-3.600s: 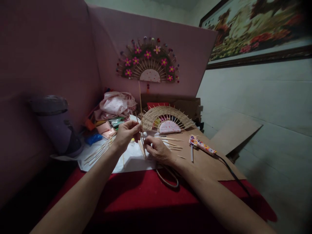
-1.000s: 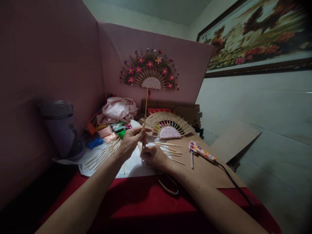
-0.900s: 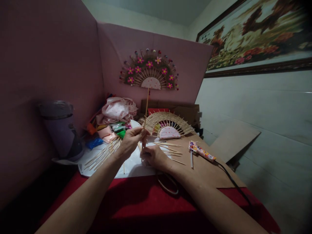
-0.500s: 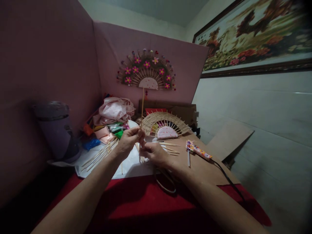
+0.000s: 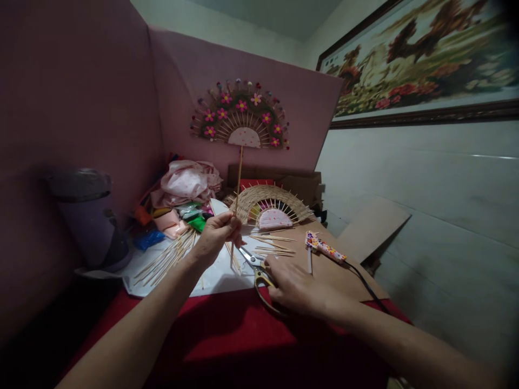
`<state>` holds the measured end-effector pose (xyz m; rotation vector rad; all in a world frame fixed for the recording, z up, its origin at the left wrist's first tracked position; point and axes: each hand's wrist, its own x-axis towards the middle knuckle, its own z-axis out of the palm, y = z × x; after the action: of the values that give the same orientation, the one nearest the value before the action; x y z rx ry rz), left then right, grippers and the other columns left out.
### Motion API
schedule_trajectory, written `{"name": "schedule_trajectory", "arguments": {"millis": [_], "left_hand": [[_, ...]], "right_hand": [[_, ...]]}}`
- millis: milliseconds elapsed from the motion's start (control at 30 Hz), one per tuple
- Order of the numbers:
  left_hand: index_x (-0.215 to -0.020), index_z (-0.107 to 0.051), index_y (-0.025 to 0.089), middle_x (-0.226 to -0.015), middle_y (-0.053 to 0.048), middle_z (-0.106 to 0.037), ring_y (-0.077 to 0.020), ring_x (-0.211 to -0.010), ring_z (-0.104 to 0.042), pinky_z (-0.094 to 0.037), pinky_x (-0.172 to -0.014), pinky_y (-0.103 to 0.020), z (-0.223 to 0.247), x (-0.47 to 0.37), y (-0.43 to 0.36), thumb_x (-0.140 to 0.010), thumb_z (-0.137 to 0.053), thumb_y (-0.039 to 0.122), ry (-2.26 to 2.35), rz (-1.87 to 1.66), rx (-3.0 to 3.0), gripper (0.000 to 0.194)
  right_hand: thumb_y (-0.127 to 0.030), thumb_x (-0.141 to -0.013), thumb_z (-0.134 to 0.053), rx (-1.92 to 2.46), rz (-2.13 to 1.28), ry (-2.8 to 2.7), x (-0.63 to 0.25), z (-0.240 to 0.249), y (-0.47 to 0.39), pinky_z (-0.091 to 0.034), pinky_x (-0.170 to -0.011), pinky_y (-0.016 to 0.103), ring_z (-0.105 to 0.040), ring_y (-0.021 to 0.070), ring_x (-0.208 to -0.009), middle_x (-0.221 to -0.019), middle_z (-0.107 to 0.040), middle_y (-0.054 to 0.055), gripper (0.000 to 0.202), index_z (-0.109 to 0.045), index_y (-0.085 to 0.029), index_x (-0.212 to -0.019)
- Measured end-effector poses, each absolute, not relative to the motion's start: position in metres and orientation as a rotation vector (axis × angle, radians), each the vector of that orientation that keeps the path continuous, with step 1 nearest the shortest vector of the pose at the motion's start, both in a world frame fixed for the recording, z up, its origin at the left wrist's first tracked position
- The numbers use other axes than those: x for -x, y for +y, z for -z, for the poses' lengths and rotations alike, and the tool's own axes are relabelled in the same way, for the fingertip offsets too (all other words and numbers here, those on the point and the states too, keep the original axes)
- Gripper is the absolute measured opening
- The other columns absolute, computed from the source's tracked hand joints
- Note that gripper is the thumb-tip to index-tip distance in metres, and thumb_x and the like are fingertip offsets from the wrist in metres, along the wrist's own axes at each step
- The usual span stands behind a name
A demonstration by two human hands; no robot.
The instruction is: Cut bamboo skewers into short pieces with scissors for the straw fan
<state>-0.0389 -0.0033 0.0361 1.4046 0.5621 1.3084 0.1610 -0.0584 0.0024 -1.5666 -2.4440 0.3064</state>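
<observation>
My left hand is closed in a pinch around a thin bamboo stick, held upright over the white sheet. To its right, my right hand has its fingers curled at the handles of a pair of scissors. The scissor blades point up and left, towards the lower part of the stick. Part of the handles is covered by my right fingers. Loose sticks lie just beyond the scissors, and a bundle of sticks is spread left of my left hand.
Behind my hands stands a woven half-round fan. A flowered fan hangs on the pink panel. A patterned glue gun lies on cardboard at right. Cloth, coloured packets and a purple container are at left.
My right hand has left the lower part of the stick and moved right and down onto the scissors' handles. My left hand still holds the stick. The view has shifted slightly.
</observation>
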Motion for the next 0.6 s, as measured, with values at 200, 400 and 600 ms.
{"name": "schedule_trajectory", "arguments": {"millis": [200, 400, 600], "left_hand": [[-0.061, -0.050, 0.015, -0.046, 0.006, -0.039, -0.0044, -0.039, -0.037, -0.032, -0.041, -0.019, -0.034, 0.036, -0.003, -0.072, -0.065, 0.038, 0.516, -1.373, -1.347, 0.030], [-0.061, -0.047, 0.015, -0.044, 0.008, -0.031, -0.0013, -0.036, -0.022, -0.013, -0.036, -0.015, -0.040, 0.038, -0.008, -0.068, -0.069, 0.039, 0.546, -1.337, -1.225, 0.033], [-0.057, -0.049, 0.014, -0.041, 0.009, -0.025, -0.0006, -0.035, -0.017, -0.009, -0.035, -0.015, -0.043, 0.038, -0.012, -0.065, -0.069, 0.036, 0.582, -1.192, -1.167, 0.031]], "right_hand": [[-0.022, -0.070, -0.061, 1.462, -0.846, -2.073, -0.162, -0.031, -0.060, -0.036, -0.055, 0.023, -0.052, 0.0134, -0.065, -0.079, -0.060, 0.002, 0.037, -0.053, -0.020, -0.106], [-0.038, -0.070, -0.062, 1.348, -1.220, -1.594, -0.185, -0.035, -0.074, -0.041, -0.045, 0.024, -0.047, 0.0105, -0.048, -0.064, -0.050, -0.003, 0.052, -0.047, -0.022, -0.116], [-0.041, -0.071, -0.062, 1.334, -1.205, -1.581, -0.204, -0.028, -0.075, -0.041, -0.044, 0.022, -0.044, 0.0093, -0.047, -0.061, -0.048, -0.004, 0.032, -0.052, -0.023, -0.095]]}}
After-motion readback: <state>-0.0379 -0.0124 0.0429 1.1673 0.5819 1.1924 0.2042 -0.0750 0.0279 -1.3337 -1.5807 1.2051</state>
